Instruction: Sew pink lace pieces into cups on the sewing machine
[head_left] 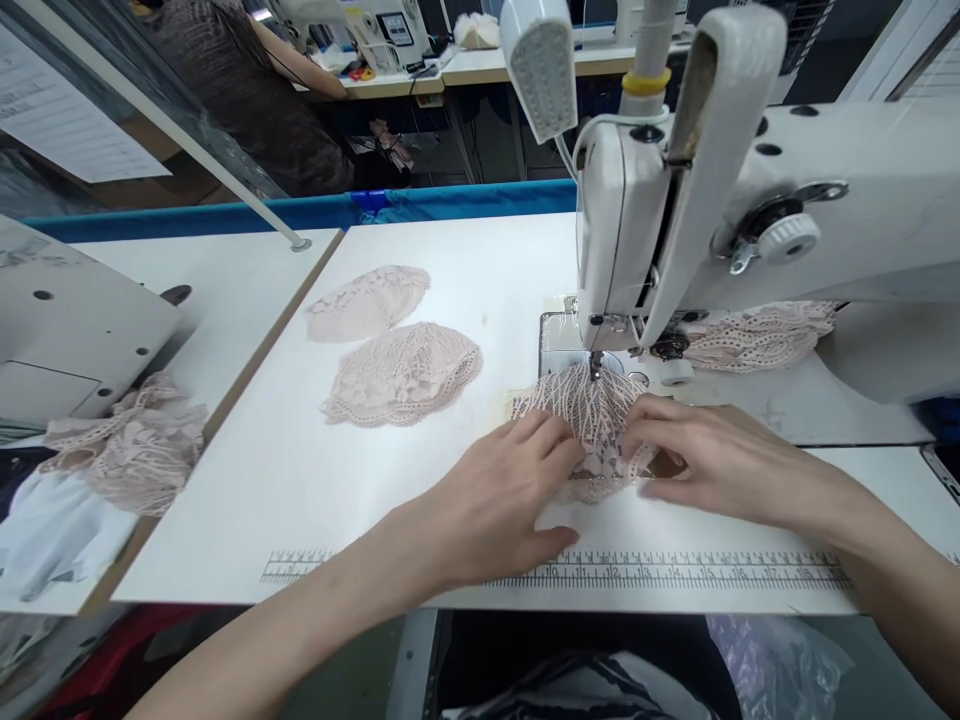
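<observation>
A pale pink lace piece (596, 415) lies under the presser foot (595, 365) of a white sewing machine (630, 220). My left hand (517, 490) rests on the near left part of the lace, fingers lying over it and thumb apart on the table. At the lace's right edge, my right hand (697, 455) has its fingers bent and closed on the fabric. Two more lace pieces (405, 375) lie flat to the left, one partly under the other's edge or touching it; I cannot tell which.
More gathered lace (761, 335) lies behind the needle, under the machine arm. A printed ruler (637, 570) runs along the front edge of the white table (300, 480). Bunched lace (142, 440) sits at the left by another machine (75, 320). A person (247, 90) works beyond the blue cloth edge.
</observation>
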